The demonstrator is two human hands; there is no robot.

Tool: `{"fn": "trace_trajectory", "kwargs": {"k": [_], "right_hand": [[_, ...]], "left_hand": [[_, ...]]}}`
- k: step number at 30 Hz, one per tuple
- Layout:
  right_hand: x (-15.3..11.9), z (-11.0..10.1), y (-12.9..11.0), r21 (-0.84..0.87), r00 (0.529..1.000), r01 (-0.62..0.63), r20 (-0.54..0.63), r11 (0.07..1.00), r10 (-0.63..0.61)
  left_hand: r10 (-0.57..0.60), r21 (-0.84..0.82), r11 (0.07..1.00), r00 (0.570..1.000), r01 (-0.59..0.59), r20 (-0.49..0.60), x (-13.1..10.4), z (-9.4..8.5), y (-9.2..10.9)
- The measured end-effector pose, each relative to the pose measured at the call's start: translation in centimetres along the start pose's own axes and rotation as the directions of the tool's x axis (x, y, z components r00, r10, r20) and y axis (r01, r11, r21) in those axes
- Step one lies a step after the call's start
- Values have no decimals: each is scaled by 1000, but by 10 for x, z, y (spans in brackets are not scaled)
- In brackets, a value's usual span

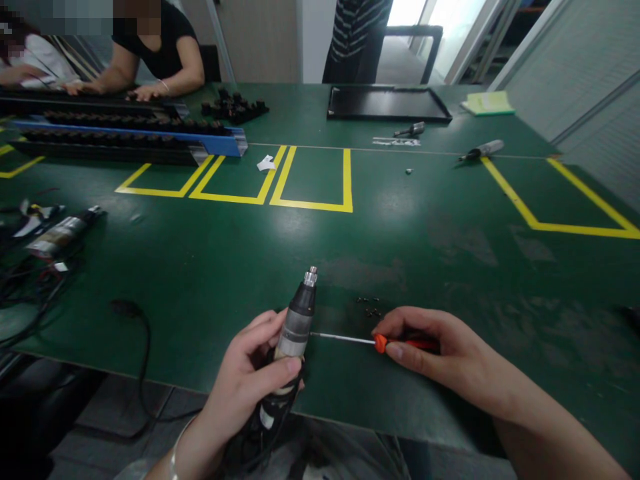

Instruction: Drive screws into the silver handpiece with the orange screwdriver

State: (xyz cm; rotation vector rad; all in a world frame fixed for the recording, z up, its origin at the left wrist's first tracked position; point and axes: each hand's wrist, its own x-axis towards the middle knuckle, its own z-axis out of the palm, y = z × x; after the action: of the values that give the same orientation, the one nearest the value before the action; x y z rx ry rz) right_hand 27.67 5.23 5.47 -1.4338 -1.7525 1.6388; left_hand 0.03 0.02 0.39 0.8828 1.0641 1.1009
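Observation:
My left hand is wrapped round an electric screwdriver, a grey and black cylinder tilted with its metal chuck up and away from me. In my right hand is a hand screwdriver with a red and black handle, held between thumb and fingers. Its thin shaft points left, and the tip meets or nearly meets the side of the electric screwdriver's body. Several small screws lie on the table just beyond my right hand.
Yellow tape marks boxes on the green table. More power drivers and cables lie at left. Rails with black parts stand behind, where a co-worker sits. A black tray and another driver are at the back.

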Motion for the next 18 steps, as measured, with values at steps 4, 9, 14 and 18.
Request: {"fn": "trace_trajectory", "kwargs": {"k": [4,9,14,18], "right_hand": [[0,2,0,-15,1000,25,14,1000,-25],[0,4,1,30,998,30,46,999,-31],[0,6,0,59,997,-31,79,998,26],[0,6,1,50,998,-41,59,998,38]], "left_hand": [[-5,-9,1000,1000,5,-4,0,1,2],[-7,-4,1000,1000,7,5,0,2,4],[-5,2,1000,1000,5,-4,0,1,3],[-16,5,1000,1000,16,1,0,1,4]]}}
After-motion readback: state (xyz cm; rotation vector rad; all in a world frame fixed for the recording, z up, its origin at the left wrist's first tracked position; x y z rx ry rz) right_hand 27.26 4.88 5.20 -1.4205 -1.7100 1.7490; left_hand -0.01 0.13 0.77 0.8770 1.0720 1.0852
